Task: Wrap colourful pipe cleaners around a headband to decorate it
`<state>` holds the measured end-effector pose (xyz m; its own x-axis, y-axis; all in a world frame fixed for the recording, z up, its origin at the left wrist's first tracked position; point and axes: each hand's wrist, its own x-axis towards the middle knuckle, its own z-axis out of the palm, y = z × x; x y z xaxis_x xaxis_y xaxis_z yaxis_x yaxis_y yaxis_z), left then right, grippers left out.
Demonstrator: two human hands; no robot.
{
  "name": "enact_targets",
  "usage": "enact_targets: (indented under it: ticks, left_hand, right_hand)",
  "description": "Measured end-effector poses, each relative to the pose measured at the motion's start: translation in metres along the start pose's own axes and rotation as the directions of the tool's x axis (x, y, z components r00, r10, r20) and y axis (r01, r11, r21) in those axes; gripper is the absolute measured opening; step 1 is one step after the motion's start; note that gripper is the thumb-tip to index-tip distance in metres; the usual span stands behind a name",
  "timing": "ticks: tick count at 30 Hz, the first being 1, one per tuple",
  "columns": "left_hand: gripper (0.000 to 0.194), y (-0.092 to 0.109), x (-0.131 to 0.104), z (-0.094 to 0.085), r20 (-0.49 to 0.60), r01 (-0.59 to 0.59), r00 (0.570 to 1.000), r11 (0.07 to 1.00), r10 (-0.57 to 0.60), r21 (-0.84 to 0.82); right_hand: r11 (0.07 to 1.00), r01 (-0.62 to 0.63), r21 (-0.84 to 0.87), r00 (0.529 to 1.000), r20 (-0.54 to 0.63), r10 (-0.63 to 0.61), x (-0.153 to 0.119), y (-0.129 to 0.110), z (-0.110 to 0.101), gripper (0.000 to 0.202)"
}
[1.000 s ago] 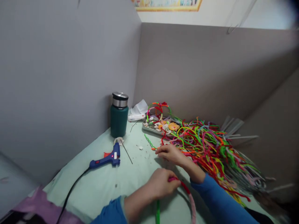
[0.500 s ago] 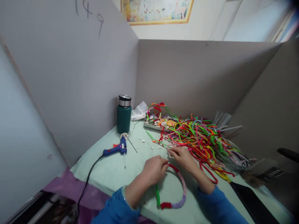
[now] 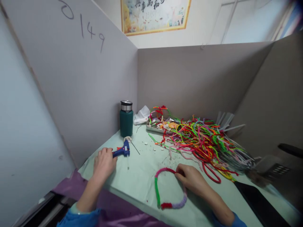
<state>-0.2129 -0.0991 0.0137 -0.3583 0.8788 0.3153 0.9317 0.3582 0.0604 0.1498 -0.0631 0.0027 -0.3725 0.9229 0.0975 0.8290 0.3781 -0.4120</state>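
A ring of fuzzy stems (image 3: 157, 189), in green, pink, red and lilac, lies near the table's front edge. My right hand (image 3: 189, 177) pinches its upper right part between thumb and fingers. On the left, my left hand (image 3: 104, 162) is wrapped round the handle end of a blue glue gun (image 3: 123, 149), whose clear glue stick points toward me. The gun's tip is by a whitish lump (image 3: 127, 138) at the foot of a green bottle (image 3: 126, 121).
A large tangle of coloured fuzzy stems (image 3: 203, 138) covers the right rear. Behind it stand a metal tray (image 3: 153, 129) of small pieces and white tissue (image 3: 142, 115). A black flat object (image 3: 258, 201) lies at right. Grey partitions (image 3: 189, 82) surround the table.
My left hand has let go of the ring and moved left onto the glue gun. My right hand has come down to the ring and holds it. The view has shifted slightly.
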Motion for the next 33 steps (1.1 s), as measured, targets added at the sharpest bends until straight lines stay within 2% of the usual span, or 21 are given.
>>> enact_targets:
  ticks: [3, 8, 13, 15, 18, 21, 24, 28, 29, 31, 33]
  left_hand:
    - [0.032, 0.001, 0.004, 0.003, 0.029, -0.034, 0.999, 0.999, 0.034, 0.009]
    - [0.028, -0.002, 0.012, 0.005, 0.057, -0.137, 0.989, 0.990, 0.138, -0.015]
    - [0.033, -0.011, 0.016, 0.011, 0.004, -0.171, 0.985, 0.964, 0.175, -0.205]
    - [0.034, -0.011, 0.017, 0.010, -0.017, -0.173, 0.984, 0.937, 0.176, -0.305]
    - [0.035, -0.009, 0.016, 0.005, -0.052, -0.181, 0.983, 0.892, 0.175, -0.414]
    - [0.034, -0.008, 0.015, 0.002, -0.085, -0.169, 0.986, 0.839, 0.146, -0.517]
    - [0.036, -0.009, 0.015, 0.002, -0.075, -0.092, 0.996, 0.746, 0.057, -0.660]
    - [0.045, -0.005, 0.014, -0.001, 0.001, 0.024, 0.999, 0.482, -0.048, -0.876]
    - [0.046, -0.001, 0.013, -0.005, 0.006, 0.031, 0.998, 0.411, -0.062, -0.911]
    - [0.046, 0.013, 0.007, -0.014, 0.017, 0.025, 0.999, 0.293, -0.032, -0.956]
    - [0.044, 0.034, -0.003, -0.025, -0.020, -0.019, 1.000, 0.224, -0.005, -0.974]
  right_hand:
    - [1.000, 0.001, -0.013, 1.000, -0.016, -0.001, 0.011, -0.012, 0.002, 0.016]
    - [0.998, 0.036, -0.044, 0.992, -0.116, -0.041, 0.025, -0.024, 0.003, 0.019]
    - [0.986, 0.042, -0.162, 0.975, -0.208, -0.076, 0.050, -0.018, 0.000, 0.023]
    - [0.972, 0.075, -0.225, 0.973, -0.197, -0.121, 0.070, -0.016, -0.002, 0.026]
    - [0.938, 0.110, -0.330, 0.987, -0.077, -0.143, 0.103, -0.012, -0.003, 0.029]
    - [0.923, 0.024, -0.385, 0.997, -0.063, -0.052, 0.126, -0.006, -0.003, 0.030]
    - [0.935, -0.006, -0.356, 0.990, -0.134, -0.045, 0.130, 0.001, -0.003, 0.033]
    - [0.968, 0.003, -0.250, 0.955, -0.285, -0.076, 0.115, -0.005, -0.005, 0.031]
    - [0.979, 0.031, -0.204, 0.944, -0.315, -0.096, 0.109, -0.010, -0.004, 0.030]
    - [0.982, 0.176, -0.061, 0.924, -0.335, -0.186, 0.093, -0.027, -0.001, 0.028]
    - [0.921, 0.358, 0.154, 0.904, -0.305, -0.300, 0.074, -0.051, 0.006, 0.028]
